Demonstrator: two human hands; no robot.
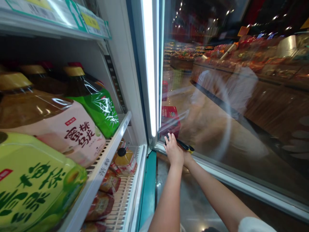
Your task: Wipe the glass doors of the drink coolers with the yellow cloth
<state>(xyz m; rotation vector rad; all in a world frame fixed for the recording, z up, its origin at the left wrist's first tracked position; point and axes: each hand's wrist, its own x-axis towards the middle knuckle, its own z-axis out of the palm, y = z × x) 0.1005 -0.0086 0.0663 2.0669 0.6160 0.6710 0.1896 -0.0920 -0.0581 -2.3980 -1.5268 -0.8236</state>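
My left hand (174, 150) is stretched toward the lower corner of the open glass door (207, 129), fingers extended and a little apart. Its fingertips overlap the bottom of a red printed panel or box (170, 120) at the glass; I cannot tell whether they touch it. Behind my left wrist is my right hand (187, 158), mostly hidden. From it sticks out a slim black-and-yellow tool (185, 146), like a utility knife handle, lying close to the door's bottom frame. The right fingers' grip on it is largely covered.
At left, a cooler shelf (106, 167) bears large tea bottles: a yellow-green one (36, 183), a pink-labelled one (79, 135) and a green-labelled one (96, 109). Smaller bottles (125, 159) stand on the rack below. A bright light strip (149, 64) runs up the door's hinge side. Blurred store displays show through the glass.
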